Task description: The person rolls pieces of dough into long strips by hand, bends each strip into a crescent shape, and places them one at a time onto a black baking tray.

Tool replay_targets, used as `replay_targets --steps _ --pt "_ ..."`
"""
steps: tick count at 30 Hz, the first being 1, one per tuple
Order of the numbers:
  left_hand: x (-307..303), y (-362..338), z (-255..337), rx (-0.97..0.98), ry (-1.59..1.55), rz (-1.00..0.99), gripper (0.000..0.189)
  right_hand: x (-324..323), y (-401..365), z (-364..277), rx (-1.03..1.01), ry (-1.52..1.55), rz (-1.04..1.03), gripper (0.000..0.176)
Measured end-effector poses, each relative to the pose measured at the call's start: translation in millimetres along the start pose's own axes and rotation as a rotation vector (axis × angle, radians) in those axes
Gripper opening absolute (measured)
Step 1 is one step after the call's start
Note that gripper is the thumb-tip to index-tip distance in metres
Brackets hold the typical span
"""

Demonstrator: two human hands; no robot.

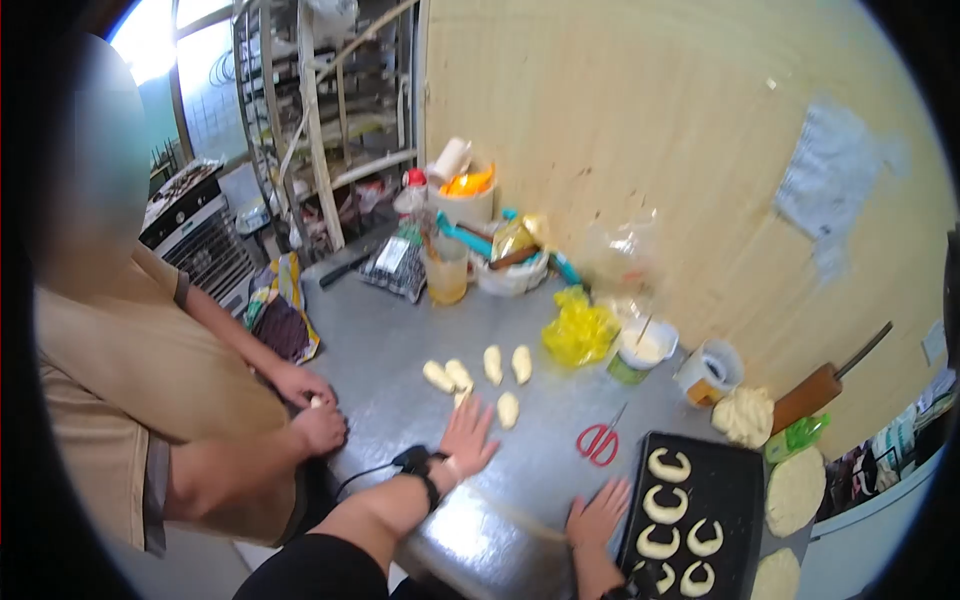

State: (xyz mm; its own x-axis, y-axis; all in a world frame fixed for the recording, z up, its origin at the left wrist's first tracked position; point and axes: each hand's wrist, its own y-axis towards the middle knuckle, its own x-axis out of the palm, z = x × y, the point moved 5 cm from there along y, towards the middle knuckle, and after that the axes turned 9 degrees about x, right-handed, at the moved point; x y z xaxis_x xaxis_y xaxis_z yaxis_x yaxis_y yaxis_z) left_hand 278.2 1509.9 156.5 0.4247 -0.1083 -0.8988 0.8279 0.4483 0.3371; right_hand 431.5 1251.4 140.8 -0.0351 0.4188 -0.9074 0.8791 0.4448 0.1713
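My left hand (468, 437) lies flat with its fingers stretched out over the metal table, a dark band and a cord at the wrist. Just past its fingertips is a small piece of dough (462, 397), partly covered by them. Several rolled dough pieces (493, 365) lie beyond, and one more dough piece (508, 410) rests to the right of the fingers. My right hand (598, 512) is also flat and empty, palm down beside the left edge of a black baking tray (735, 480). Crescent-shaped dough pieces (668, 504) sit on that tray.
To the left, a person's hands (318, 420) are closed around a small pale piece. Red-handled scissors (598, 444) lie mid-table. A yellow plastic bag (578, 330), a tub (645, 345) and a pitcher (446, 270) line the back. Flat dough rounds (795, 492) are right of the tray.
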Motion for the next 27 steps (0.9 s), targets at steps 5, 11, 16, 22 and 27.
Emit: replay_targets --steps 5,11,16,22,27 --pt "0 -99 15 0.065 0.007 -0.394 0.077 -1 -63 3 -0.027 -0.155 -0.362 0.081" --pt "-52 -163 70 -0.161 0.011 -0.442 0.098 -46 -164 -2 0.003 -0.029 -0.361 0.083" --pt "9 -96 112 0.592 -0.485 -0.406 0.097 -59 -171 -31 0.07 0.444 -0.316 0.071" --pt "-24 -58 144 0.213 -0.74 -0.586 0.063 -54 -185 -38 1.274 1.494 -0.86 0.066" --pt "-81 -66 235 0.385 -1.122 -0.408 0.064 -92 -136 -21 1.096 2.081 -0.626 0.045"
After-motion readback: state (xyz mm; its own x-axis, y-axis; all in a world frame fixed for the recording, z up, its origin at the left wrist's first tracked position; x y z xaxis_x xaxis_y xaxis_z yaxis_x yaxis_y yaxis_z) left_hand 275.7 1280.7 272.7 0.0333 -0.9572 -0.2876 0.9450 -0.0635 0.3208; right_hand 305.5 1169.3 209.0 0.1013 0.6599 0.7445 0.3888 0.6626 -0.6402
